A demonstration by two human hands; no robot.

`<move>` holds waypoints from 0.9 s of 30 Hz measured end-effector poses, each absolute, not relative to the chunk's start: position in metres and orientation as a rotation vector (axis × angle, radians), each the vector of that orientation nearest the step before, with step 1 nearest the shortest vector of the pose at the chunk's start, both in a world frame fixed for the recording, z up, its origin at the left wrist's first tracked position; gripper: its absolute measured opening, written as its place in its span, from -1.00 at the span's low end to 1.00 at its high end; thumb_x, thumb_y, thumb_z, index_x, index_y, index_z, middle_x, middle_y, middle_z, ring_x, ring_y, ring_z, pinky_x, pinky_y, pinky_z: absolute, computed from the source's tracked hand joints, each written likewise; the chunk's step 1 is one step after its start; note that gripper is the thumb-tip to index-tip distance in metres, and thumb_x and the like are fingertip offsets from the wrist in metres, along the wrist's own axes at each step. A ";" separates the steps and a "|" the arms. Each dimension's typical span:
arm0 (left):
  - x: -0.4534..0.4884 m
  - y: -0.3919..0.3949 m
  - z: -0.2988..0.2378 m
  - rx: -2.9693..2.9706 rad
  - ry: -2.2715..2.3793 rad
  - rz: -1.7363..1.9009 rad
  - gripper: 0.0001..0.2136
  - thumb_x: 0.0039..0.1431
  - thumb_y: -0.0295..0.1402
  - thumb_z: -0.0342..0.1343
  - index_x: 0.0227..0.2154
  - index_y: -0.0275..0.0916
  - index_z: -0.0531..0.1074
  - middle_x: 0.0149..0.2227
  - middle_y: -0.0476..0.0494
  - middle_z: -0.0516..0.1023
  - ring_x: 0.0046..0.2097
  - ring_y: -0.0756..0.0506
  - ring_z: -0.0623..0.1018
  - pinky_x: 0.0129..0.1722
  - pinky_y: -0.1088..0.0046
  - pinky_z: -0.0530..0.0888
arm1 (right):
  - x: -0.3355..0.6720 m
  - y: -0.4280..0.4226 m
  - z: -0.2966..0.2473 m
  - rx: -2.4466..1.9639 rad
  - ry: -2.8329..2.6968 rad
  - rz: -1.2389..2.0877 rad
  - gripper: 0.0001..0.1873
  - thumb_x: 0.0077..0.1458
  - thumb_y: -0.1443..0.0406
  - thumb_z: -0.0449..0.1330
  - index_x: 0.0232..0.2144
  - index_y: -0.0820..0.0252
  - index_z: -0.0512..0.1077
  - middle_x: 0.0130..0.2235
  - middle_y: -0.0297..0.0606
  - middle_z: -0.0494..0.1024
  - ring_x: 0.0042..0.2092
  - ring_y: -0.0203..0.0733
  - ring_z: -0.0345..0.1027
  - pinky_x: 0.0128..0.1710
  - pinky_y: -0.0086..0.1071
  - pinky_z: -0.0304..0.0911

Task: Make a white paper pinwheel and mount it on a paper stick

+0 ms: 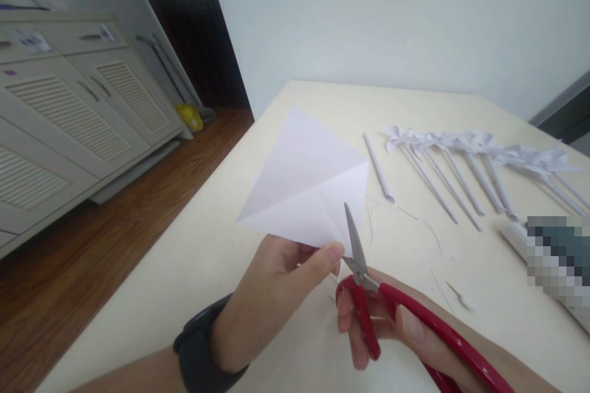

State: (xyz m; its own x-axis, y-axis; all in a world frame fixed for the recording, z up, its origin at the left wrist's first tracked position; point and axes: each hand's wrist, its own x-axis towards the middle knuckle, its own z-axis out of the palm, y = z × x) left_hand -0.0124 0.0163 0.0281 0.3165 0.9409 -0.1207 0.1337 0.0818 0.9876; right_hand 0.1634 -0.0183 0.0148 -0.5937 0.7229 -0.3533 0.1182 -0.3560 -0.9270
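Observation:
A square sheet of white paper (304, 153) with diagonal creases is pinched near its closest corner by my left hand (286, 282), thumb on top and fingers underneath. Red-handled scissors (357, 264) are gripped in my right hand (391, 325), their blades spread apart around the paper's edge by that corner. One blade shows above the sheet; the other is partly hidden. Just beyond the sheet lies a rolled paper stick (378, 169) on the table.
Several paper pinwheels (479, 144) on rolled sticks lie in a row at the right of the table (207, 245). Thin paper scraps and a small cotton-tipped stick (460, 298) are scattered near my right hand. A white cabinet (78, 104) stands at the left beyond the wooden floor.

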 end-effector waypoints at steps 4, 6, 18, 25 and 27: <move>-0.012 0.016 0.028 1.371 1.123 0.832 -0.79 0.03 -0.38 -0.01 -0.68 -0.26 0.30 -0.72 0.12 0.18 -0.67 0.13 0.10 -0.74 0.65 0.03 | 0.164 -0.020 0.023 -1.117 -1.498 1.959 -0.43 0.02 -0.13 -0.08 -0.20 0.20 0.29 -0.27 -0.16 0.38 -0.30 -0.17 0.29 -0.20 -0.20 0.20; -0.012 0.017 0.030 1.373 1.130 0.818 -0.79 0.03 -0.38 -0.01 -0.68 -0.27 0.31 -0.72 0.13 0.17 -0.67 0.13 0.09 -0.74 0.64 0.03 | 0.164 -0.021 0.023 -1.120 -1.492 1.953 -0.46 0.04 -0.11 -0.08 -0.20 0.20 0.29 -0.26 -0.16 0.38 -0.29 -0.17 0.28 -0.20 -0.20 0.20; -0.011 0.016 0.032 1.409 1.151 0.830 -0.78 0.02 -0.39 -0.03 -0.69 -0.27 0.28 -0.69 0.11 0.21 -0.63 0.11 0.15 -0.67 0.61 0.11 | 0.166 -0.022 0.034 -1.131 -1.449 2.018 -0.56 0.08 -0.05 -0.07 -0.26 0.19 0.26 -0.30 -0.19 0.35 -0.23 -0.14 0.27 -0.13 -0.18 0.15; -0.012 0.017 0.031 1.404 1.181 0.820 -0.78 0.03 -0.36 -0.01 -0.68 -0.27 0.30 -0.72 0.13 0.15 -0.65 0.12 0.10 -0.71 0.61 0.06 | 0.165 -0.022 0.030 -1.126 -1.418 2.008 -0.50 0.05 -0.08 -0.04 -0.19 0.18 0.30 -0.28 -0.17 0.37 -0.24 -0.14 0.28 -0.20 -0.22 0.19; -0.012 0.017 0.031 1.400 1.195 0.816 -0.78 0.03 -0.35 -0.01 -0.68 -0.27 0.31 -0.72 0.13 0.16 -0.66 0.12 0.11 -0.71 0.61 0.06 | 0.165 -0.022 0.023 -1.125 -1.429 1.998 -0.45 0.01 -0.12 -0.04 -0.18 0.18 0.29 -0.27 -0.17 0.37 -0.27 -0.14 0.29 -0.23 -0.23 0.20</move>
State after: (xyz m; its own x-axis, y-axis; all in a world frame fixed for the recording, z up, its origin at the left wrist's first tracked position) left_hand -0.0118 0.0171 0.0312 0.2623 0.9556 -0.1341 0.2230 0.0751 0.9719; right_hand 0.1646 -0.0220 0.0235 -0.5748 0.7343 -0.3613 0.1042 -0.3722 -0.9223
